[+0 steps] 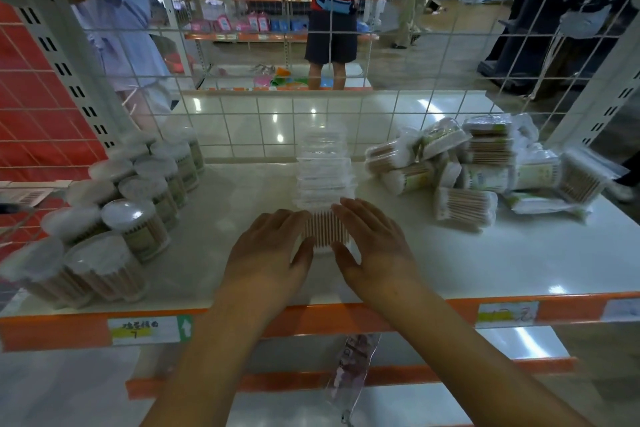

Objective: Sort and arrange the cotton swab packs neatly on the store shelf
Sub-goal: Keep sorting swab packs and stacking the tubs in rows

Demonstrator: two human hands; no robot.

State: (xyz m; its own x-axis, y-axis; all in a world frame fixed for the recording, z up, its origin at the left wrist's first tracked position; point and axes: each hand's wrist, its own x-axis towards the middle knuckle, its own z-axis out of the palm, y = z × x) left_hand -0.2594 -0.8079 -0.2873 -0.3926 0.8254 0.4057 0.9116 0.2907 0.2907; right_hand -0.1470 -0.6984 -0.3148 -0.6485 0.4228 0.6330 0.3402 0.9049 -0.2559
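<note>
A row of clear rectangular swab boxes (323,177) runs from the shelf's middle toward the wire back. My left hand (268,251) and my right hand (372,246) press with straight fingers on either side of the nearest box (323,230), which shows wooden sticks. Round swab tubs (138,198) stand in rows at the left. A loose heap of bagged swab packs (485,166) lies at the right, some tilted on top of others.
The white shelf (450,263) has an orange front edge with price labels (138,329). A wire grid (311,121) closes the back. People stand in the aisle beyond. A plastic bag (353,371) hangs below the shelf edge.
</note>
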